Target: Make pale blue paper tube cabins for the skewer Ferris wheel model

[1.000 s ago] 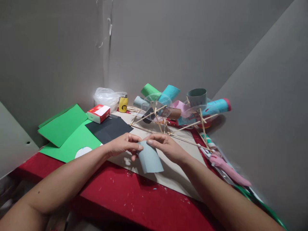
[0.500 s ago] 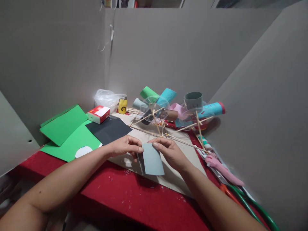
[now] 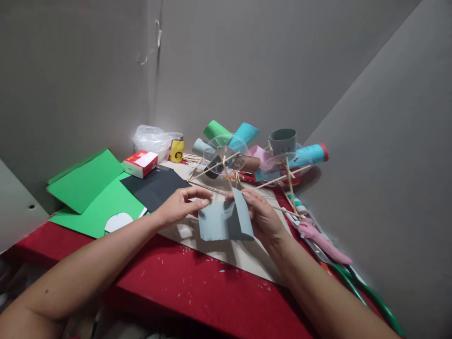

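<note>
A grey-blue sheet of paper hangs between both hands above the beige board, half unrolled with one flap curling up on its right. My right hand pinches the upper right flap between thumb and fingers. My left hand touches the sheet's upper left corner with its fingers stretched out and slightly spread. Just behind the hands stands a frame of thin wooden sticks with clear plastic cups and coloured paper rolls fixed to it.
Green paper sheets, a black sheet, a red and white box, a yellow bottle and a plastic bag lie at the left. Scissors with green handles and a pink tool sit at the right. Grey partition walls enclose the red table.
The grey-blue paper was rolled into a tube between both hands; it has now sprung open wider, and my left fingers have loosened and stretched out along its left edge.
</note>
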Tool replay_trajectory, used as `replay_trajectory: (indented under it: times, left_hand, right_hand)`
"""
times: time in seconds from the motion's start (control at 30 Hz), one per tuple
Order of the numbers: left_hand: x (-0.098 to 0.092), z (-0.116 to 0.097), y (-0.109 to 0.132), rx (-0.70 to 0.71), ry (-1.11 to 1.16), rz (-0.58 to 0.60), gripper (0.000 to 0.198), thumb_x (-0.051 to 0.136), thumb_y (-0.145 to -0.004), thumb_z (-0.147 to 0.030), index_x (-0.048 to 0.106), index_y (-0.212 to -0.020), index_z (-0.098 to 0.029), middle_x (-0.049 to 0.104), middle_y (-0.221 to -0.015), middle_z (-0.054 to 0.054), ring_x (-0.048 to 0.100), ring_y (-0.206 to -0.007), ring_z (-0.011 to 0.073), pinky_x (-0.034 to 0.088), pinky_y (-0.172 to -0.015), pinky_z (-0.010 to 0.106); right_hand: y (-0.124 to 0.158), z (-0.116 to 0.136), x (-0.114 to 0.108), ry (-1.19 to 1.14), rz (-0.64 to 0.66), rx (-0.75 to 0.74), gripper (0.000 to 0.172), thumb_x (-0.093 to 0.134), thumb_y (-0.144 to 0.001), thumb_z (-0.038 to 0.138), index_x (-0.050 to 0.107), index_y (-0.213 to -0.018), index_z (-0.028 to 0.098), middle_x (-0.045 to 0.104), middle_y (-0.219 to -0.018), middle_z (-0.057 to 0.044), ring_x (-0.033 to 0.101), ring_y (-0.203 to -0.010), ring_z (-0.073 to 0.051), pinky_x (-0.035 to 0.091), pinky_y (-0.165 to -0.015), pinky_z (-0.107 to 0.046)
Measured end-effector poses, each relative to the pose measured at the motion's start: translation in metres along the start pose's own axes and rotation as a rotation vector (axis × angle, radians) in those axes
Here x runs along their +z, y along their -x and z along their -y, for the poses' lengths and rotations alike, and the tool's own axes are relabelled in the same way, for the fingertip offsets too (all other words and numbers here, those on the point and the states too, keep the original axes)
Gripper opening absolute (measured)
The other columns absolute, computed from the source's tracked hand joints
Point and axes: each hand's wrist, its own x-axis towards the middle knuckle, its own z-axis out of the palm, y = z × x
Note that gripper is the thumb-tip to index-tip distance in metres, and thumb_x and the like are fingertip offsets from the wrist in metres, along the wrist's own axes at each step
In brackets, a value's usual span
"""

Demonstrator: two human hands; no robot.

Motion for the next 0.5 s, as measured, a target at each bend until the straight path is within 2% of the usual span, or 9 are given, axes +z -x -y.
replay_trajectory:
  times: [0.07,0.13,0.2,0.27,0.33,0.4,0.43,0.5]
  left_hand:
    - [0.000,0.005,-0.002,0.087,-0.034,-0.099,0.040,0.066,-0.079,-0.032,0.061,-0.116,-0.018,0.063,-0.119,0.011,0.062,-0.078,0.0121,0.049,-0.061,0.021]
    - [0.002,0.007,-0.002,0.201,-0.117,-0.229,0.043,0.065,-0.080,-0.030,0.059,-0.120,-0.017,0.062,-0.121,0.012,0.062,-0.073,0.0107,0.050,-0.060,0.022]
    - [0.005,0.005,0.002,0.381,-0.250,-0.356,0.035,0.063,-0.082,-0.024,0.061,-0.116,-0.016,0.064,-0.116,0.012,0.062,-0.069,0.0101,0.052,-0.064,0.024]
    - [0.011,-0.005,0.013,0.633,-0.387,-0.403,0.028,0.060,-0.084,-0.016,0.063,-0.112,-0.017,0.067,-0.109,0.010,0.064,-0.075,0.0123,0.054,-0.071,0.026]
    - [0.020,-0.019,0.031,0.890,-0.475,-0.309,0.031,0.054,-0.085,-0.009,0.062,-0.113,-0.019,0.069,-0.106,0.009,0.067,-0.088,0.0161,0.055,-0.077,0.028]
    - [0.033,-0.029,0.052,1.022,-0.528,-0.055,0.032,0.053,-0.087,-0.012,0.061,-0.116,-0.020,0.070,-0.108,0.010,0.068,-0.091,0.0174,0.056,-0.078,0.026]
    - [0.040,-0.031,0.062,1.017,-0.522,0.066,0.027,0.054,-0.089,-0.019,0.063,-0.114,-0.022,0.071,-0.105,0.008,0.070,-0.086,0.0168,0.056,-0.078,0.024]
    - [0.053,-0.026,0.081,0.794,-0.450,0.206,0.023,0.049,-0.092,-0.030,0.067,-0.107,-0.030,0.074,-0.088,0.002,0.070,-0.075,0.0143,0.057,-0.072,0.018]
  right_hand:
    - [-0.002,-0.001,-0.001,0.005,-0.040,-0.051,0.025,0.081,-0.061,0.041,0.069,-0.069,0.020,0.068,-0.069,0.000,0.059,-0.058,-0.012,0.047,-0.050,-0.021]
    - [-0.005,-0.002,-0.003,-0.011,-0.093,-0.115,0.022,0.079,-0.063,0.038,0.067,-0.066,0.021,0.068,-0.068,0.001,0.059,-0.060,-0.013,0.048,-0.053,-0.022]
    - [-0.009,-0.004,-0.004,-0.044,-0.148,-0.160,0.019,0.078,-0.065,0.036,0.067,-0.068,0.021,0.067,-0.068,0.002,0.060,-0.060,-0.013,0.049,-0.055,-0.022]
    - [-0.013,-0.007,-0.006,-0.092,-0.181,-0.162,0.017,0.077,-0.066,0.034,0.068,-0.072,0.021,0.067,-0.068,0.004,0.059,-0.059,-0.011,0.049,-0.056,-0.022]
    - [-0.016,-0.010,-0.008,-0.137,-0.189,-0.142,0.018,0.077,-0.067,0.034,0.068,-0.075,0.021,0.067,-0.068,0.004,0.058,-0.059,-0.011,0.048,-0.055,-0.021]
    - [-0.017,-0.014,-0.009,-0.152,-0.184,-0.120,0.018,0.077,-0.067,0.034,0.068,-0.076,0.021,0.067,-0.068,0.005,0.058,-0.059,-0.011,0.049,-0.055,-0.022]
    - [-0.018,-0.016,-0.009,-0.151,-0.185,-0.113,0.018,0.077,-0.067,0.034,0.067,-0.076,0.021,0.067,-0.067,0.004,0.059,-0.060,-0.012,0.050,-0.056,-0.023]
    - [-0.018,-0.020,-0.008,-0.147,-0.191,-0.102,0.017,0.077,-0.068,0.034,0.066,-0.075,0.022,0.067,-0.067,0.004,0.061,-0.063,-0.014,0.051,-0.060,-0.024]
